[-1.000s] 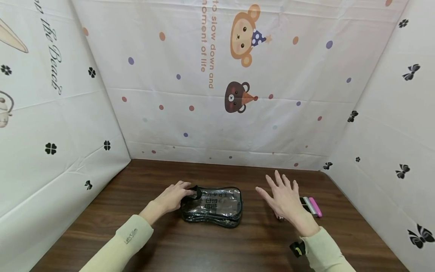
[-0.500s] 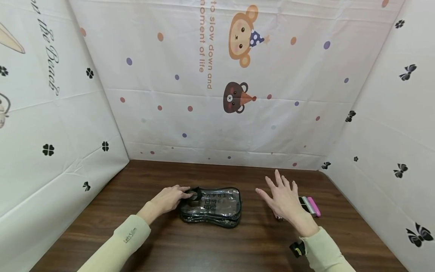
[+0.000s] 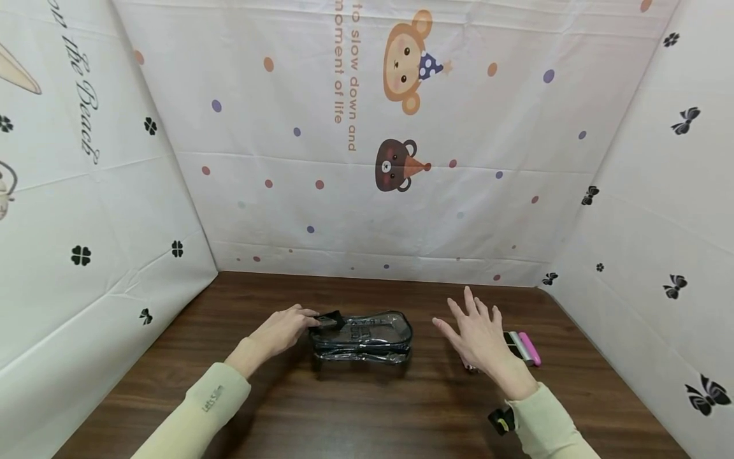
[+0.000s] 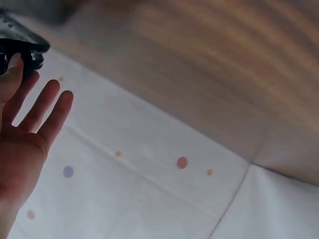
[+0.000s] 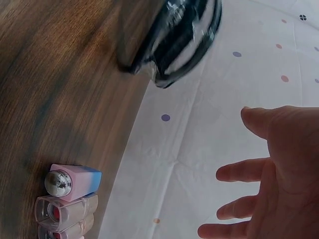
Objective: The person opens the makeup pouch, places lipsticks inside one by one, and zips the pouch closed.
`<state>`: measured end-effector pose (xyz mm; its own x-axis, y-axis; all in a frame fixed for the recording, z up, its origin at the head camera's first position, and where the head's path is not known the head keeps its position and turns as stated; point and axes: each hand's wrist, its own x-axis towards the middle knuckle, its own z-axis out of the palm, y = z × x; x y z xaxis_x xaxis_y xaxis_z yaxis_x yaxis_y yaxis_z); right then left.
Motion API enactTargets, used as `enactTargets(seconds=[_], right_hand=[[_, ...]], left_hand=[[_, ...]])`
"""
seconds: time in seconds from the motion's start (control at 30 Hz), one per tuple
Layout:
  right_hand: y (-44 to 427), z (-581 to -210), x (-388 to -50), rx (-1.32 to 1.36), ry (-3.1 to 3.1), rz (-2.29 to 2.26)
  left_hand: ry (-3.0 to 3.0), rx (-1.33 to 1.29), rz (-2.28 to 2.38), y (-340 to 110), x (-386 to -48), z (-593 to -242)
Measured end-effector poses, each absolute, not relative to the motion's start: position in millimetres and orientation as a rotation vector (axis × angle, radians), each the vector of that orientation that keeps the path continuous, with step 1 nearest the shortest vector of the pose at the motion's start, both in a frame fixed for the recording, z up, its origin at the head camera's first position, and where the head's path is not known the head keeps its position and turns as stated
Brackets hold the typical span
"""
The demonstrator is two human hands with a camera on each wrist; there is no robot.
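Note:
A see-through pouch with black edges (image 3: 364, 338) hangs just above the brown table, its shadow below it. By its black side strap (image 3: 332, 320), my left hand (image 3: 281, 335) pinches it between thumb and forefinger; in the left wrist view the other fingers are stretched out. My right hand (image 3: 478, 335) hovers to the right with fingers spread, holding nothing. In the right wrist view a pink-and-blue block with a silver ball (image 5: 75, 181) and clear tubes (image 5: 67, 211) lie on the table. The right hand partly hides these small things in the head view.
A pink stick (image 3: 530, 349) and a silver one (image 3: 522, 347) lie on the table (image 3: 367, 421) beyond my right wrist. White printed cloth (image 3: 275, 210) stands at the back and both sides. A small black object with yellow (image 3: 503, 421) sits by the right sleeve.
The pouch has risen off the table and tilted, so more of its front side shows. My left hand has lifted slightly with the strap. The right hand has stayed in place.

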<state>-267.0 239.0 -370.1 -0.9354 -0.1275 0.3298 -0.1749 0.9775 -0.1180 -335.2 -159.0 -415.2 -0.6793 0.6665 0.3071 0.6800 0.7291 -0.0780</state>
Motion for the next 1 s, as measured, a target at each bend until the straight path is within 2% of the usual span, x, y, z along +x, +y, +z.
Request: enactTargets(seconds=[0.37, 0.6, 1.0], right_hand=[[238, -366, -266, 0.231, -2.817, 0.237], [234, -364, -266, 0.242, -2.796, 0.248], [211, -347, -269, 0.513, -2.378, 0.313]], left_hand=[[-2.656, -1.115, -0.359, -140, -331, -374], [-2.594, -1.248, -0.585, -123, -327, -352], [-2.547, -1.196, -0.619, -100, -315, -319]])
